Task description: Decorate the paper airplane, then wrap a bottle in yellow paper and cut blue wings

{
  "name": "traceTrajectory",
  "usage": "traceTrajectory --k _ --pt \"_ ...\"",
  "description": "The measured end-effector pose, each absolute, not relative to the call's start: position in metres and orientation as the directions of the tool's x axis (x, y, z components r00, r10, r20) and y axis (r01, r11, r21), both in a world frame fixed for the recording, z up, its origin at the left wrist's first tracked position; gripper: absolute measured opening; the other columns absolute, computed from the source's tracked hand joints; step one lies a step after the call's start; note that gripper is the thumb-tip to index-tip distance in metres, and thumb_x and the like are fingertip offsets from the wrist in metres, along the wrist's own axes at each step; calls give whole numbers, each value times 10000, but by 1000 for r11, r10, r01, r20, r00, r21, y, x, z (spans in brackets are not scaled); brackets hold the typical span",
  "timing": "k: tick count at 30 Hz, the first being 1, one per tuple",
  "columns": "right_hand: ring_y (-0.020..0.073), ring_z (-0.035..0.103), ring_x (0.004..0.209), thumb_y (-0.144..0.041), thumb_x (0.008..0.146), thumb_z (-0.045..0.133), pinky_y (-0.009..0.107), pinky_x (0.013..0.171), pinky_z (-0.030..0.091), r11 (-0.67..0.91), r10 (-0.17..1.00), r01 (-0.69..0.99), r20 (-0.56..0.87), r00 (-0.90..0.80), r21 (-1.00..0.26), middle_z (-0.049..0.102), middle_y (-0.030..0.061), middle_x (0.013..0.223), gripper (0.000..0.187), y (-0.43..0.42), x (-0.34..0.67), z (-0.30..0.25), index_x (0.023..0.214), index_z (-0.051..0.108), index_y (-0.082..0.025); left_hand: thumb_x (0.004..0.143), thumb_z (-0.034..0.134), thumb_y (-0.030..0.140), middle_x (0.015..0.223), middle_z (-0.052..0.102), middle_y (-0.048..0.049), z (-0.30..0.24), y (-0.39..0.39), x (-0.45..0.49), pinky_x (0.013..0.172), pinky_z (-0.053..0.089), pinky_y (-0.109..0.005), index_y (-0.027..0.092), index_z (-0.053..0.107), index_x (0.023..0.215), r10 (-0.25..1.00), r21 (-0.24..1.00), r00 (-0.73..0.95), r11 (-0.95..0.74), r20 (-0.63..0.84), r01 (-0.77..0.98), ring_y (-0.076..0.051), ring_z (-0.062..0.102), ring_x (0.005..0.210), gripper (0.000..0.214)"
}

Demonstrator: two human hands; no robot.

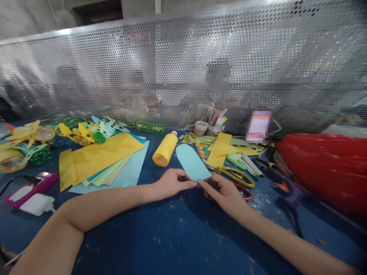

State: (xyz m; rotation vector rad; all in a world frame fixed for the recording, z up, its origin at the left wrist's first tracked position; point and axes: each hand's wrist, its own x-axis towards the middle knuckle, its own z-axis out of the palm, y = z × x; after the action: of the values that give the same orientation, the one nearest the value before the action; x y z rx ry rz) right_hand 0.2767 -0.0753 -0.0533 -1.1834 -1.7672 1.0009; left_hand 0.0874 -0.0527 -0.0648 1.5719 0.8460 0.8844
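A light blue paper piece (191, 162) with a rounded far end is held up just above the blue table (160, 236). My left hand (171, 183) pinches its near left edge and my right hand (222, 191) pinches its near right corner. A yellow glue bottle (165, 149) lies on its side just beyond my left hand. Yellow-handled scissors (235, 175) lie beside my right hand, with red-handled scissors (246, 193) partly hidden under it.
A stack of yellow and blue paper sheets (103, 162) lies left. Paper-and-bottle crafts (86, 133) sit far left. A pink device (31, 187) and white charger (36, 204) lie near left. A red plastic bag (327, 168) fills the right. A perforated metal screen (200, 68) backs the table, with people behind.
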Motion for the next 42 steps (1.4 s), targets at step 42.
traceTrajectory --k 42 --pt "151 532 471 -612 824 561 289 493 448 327 939 382 251 -235 -864 558 -13 519 404 -77 279 -54 736 525 -220 740 691 296 737 672 -18 -61 -52 87 719 464 -275 141 688 833 874 994 481 -102 69 41 -139 608 693 181"
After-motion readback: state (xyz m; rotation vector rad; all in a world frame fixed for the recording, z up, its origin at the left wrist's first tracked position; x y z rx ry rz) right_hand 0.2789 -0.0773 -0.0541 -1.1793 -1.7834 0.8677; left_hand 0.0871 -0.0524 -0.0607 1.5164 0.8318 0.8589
